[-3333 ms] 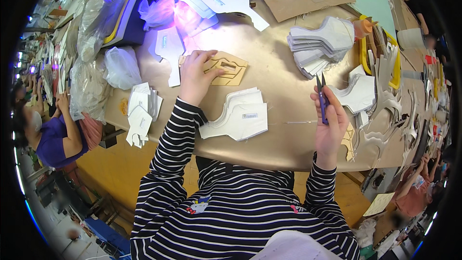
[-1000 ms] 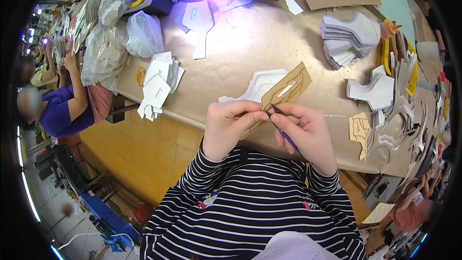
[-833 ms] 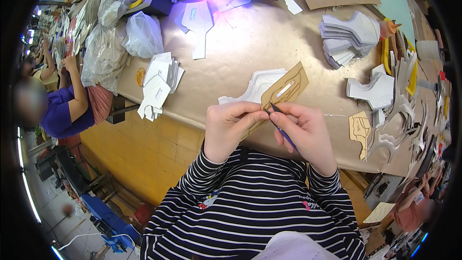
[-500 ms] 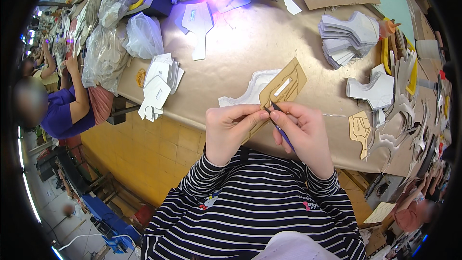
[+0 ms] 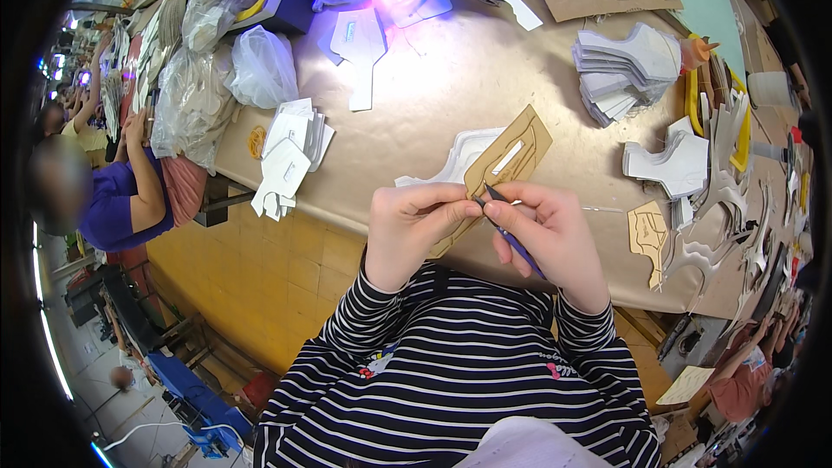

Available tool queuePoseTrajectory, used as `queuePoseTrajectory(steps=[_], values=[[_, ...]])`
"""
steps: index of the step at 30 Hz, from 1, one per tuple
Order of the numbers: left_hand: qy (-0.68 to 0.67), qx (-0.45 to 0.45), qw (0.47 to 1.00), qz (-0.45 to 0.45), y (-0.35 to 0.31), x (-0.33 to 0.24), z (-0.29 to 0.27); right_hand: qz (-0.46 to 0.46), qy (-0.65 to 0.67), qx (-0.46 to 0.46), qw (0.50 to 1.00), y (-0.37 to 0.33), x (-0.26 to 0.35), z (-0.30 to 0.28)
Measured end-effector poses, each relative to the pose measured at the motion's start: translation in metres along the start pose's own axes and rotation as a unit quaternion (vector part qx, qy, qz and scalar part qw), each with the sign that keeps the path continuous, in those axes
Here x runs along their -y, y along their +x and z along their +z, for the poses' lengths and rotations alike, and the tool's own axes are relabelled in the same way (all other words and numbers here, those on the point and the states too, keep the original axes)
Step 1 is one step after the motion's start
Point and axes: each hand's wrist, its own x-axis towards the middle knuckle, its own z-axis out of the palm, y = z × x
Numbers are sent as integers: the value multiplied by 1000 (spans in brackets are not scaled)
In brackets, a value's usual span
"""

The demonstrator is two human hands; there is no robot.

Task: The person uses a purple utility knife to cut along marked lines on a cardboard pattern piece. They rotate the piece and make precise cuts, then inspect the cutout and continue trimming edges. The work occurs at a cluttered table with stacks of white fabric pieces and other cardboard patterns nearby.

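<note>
My right hand [image 5: 550, 230] is closed round slim thread snips [image 5: 518, 251] with dark points and a blue-purple handle, which slants down under the palm. The points meet the fingertips of my left hand [image 5: 416, 230], where thumb and forefinger are pinched together. Whatever sits in that pinch is too small to make out. Right behind the hands a brown flat template [image 5: 529, 143] with a slot and engraved lines lies aslant; whether my left hand also grips it cannot be told. Beyond it, partly covered, is a stack of white cut pieces [image 5: 464, 156].
White paddle-shaped pieces lie in stacks to the left [image 5: 286, 160] and right [image 5: 628, 65]. A small tan template [image 5: 647, 238] is near the right front edge. A clear plastic bag [image 5: 263, 65] sits at the left. Another person in a purple shirt [image 5: 130, 199] works left of the table.
The snips' handle has swung slightly outward to the right, and my left hand has shifted a little to the left. The template has moved slightly left with it.
</note>
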Motion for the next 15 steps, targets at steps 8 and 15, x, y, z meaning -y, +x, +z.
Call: queuePoseTrajectory(steps=[8, 15], values=[[-53, -39, 997, -25, -5, -3, 8, -5, -15, -2, 1000, 3, -1, -1], [-70, -52, 995, -43, -8, -6, 10, -21, -24, -40, 999, 1, -2, 8]])
